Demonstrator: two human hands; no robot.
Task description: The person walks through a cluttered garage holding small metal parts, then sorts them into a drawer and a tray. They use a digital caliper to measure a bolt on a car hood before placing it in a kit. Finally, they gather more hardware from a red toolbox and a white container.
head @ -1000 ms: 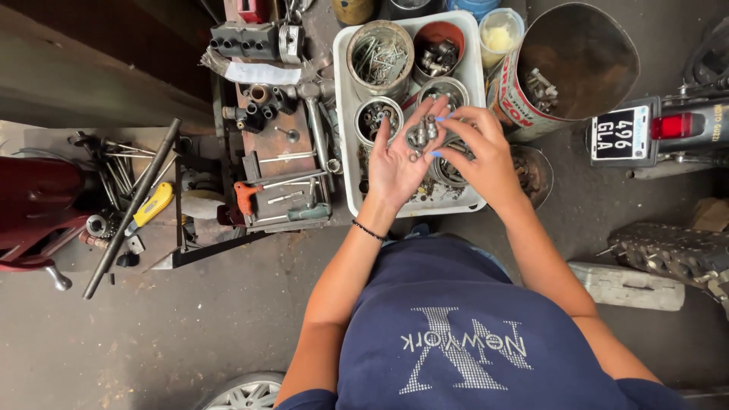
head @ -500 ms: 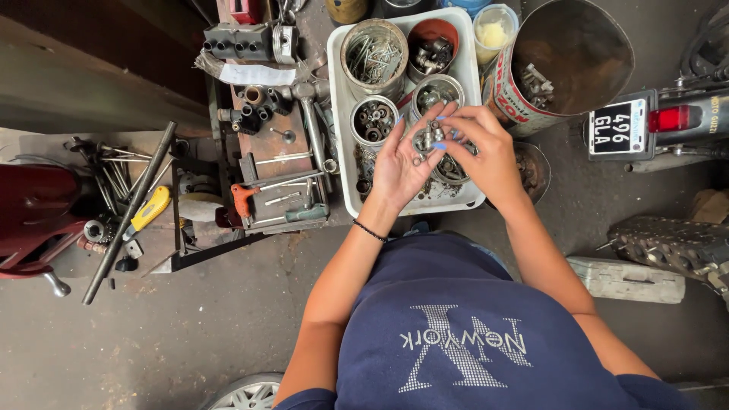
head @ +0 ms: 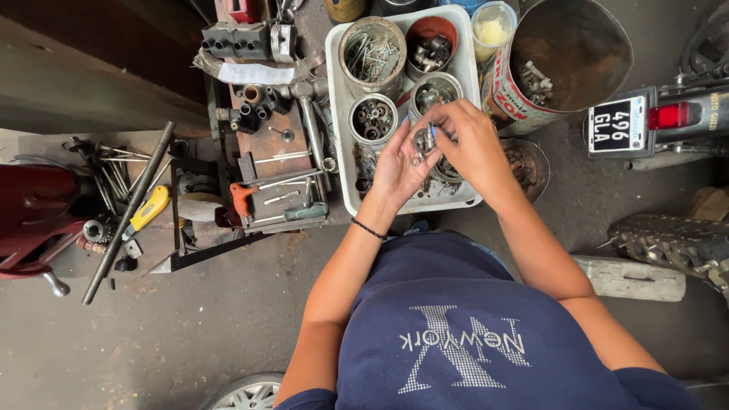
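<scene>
A grey concrete floor (head: 190,334) fills the view, stained and dusty, with a dark wall edge along the upper left. On the right stands a vehicle's rear with a number plate (head: 612,125) and a red tail lamp (head: 670,115). A large rusty metal drum (head: 566,57) sits just beside a white plastic tray (head: 338,114), which holds several tin cans (head: 372,49) of screws, nuts and bolts. Left of the tray lies an open tool case (head: 273,163) with a red-handled tool (head: 241,199), sockets and a hammer. Farther left a long dark metal bar (head: 129,212) lies aslant over loose rods, beside a yellow-handled tool (head: 148,211) and a red machine part (head: 30,212).

Over the tray, the left hand (head: 395,168) is cupped palm-up, holding small metal parts (head: 422,141). The right hand (head: 471,144) pinches one small piece above that palm, its fingers covering the cans beneath. A dark bracelet (head: 368,228) circles the left wrist.
</scene>
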